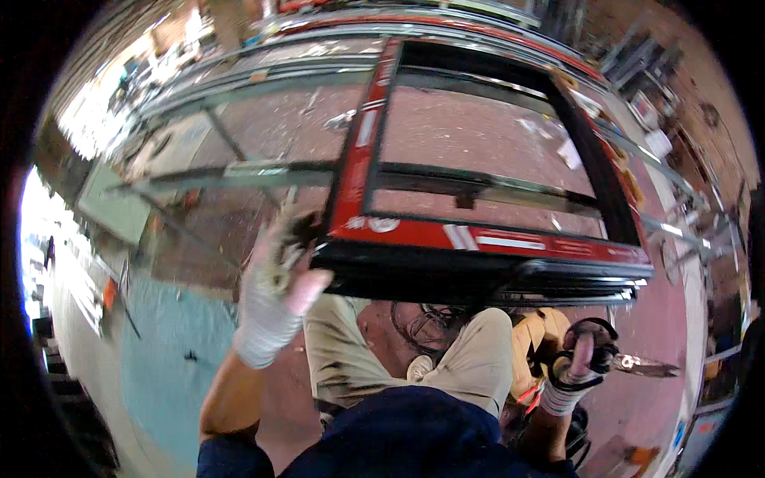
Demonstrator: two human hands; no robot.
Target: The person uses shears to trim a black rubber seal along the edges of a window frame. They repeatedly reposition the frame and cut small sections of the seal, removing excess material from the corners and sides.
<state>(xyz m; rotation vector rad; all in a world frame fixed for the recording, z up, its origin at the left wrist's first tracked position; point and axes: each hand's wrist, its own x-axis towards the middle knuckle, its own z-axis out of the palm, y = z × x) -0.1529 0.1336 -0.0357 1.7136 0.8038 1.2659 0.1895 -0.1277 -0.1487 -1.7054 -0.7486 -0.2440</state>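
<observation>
At the eight o'clock corner of the black frame with red-printed faces (518, 240), the left hand (275, 299), wrapped in a pale glove, is half curled; the corner appears to be held between thumb and fingers, though exact contact is blurred. At five o'clock, below the frame and apart from it, the right hand (580, 362) is closed around the dark handles of metal shears (647, 366), whose blades are pointed toward three o'clock.

The frame is set in front of the person, above the knees. It can be judged stiff, fairly light for its span but awkward, with smooth faces that may slip; it is best gripped by opposite side bars, near mid-length, so twisting is avoided.

Beyond it, metal rails (271, 177) are seen from nine to three o'clock. Near six, coiled cable (422, 327) is seen; at eight, teal sheeting (171, 350) is spread.
</observation>
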